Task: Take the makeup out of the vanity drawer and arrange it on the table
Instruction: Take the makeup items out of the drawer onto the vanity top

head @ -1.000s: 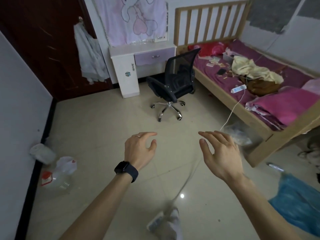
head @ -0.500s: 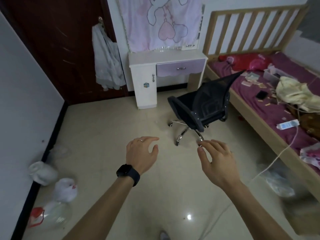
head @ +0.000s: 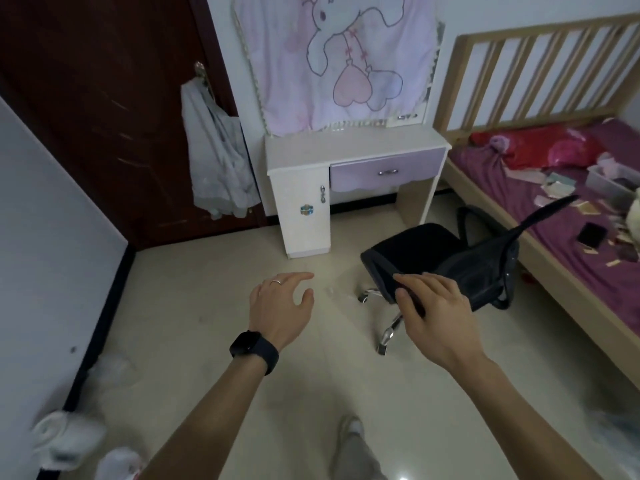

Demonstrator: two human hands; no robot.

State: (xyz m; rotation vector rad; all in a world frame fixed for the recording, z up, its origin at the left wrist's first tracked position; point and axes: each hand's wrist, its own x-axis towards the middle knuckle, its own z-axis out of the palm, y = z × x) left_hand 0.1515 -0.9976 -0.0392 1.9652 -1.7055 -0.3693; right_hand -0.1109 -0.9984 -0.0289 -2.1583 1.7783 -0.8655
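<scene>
The left hand (head: 280, 306) and right hand (head: 433, 313) are hovering with fingers relaxed, gripping nothing, while the purple drawer (head: 387, 172) is sitting shut in the white bench (head: 346, 147) by the bed (head: 554, 27).

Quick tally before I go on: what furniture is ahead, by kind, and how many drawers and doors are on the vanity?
Vanity: 1
Office chair: 1
Bed: 1
Furniture total: 3
Drawer, purple, closed: 1
Cabinet door, white, closed: 1
Vanity fronts total: 2
</scene>
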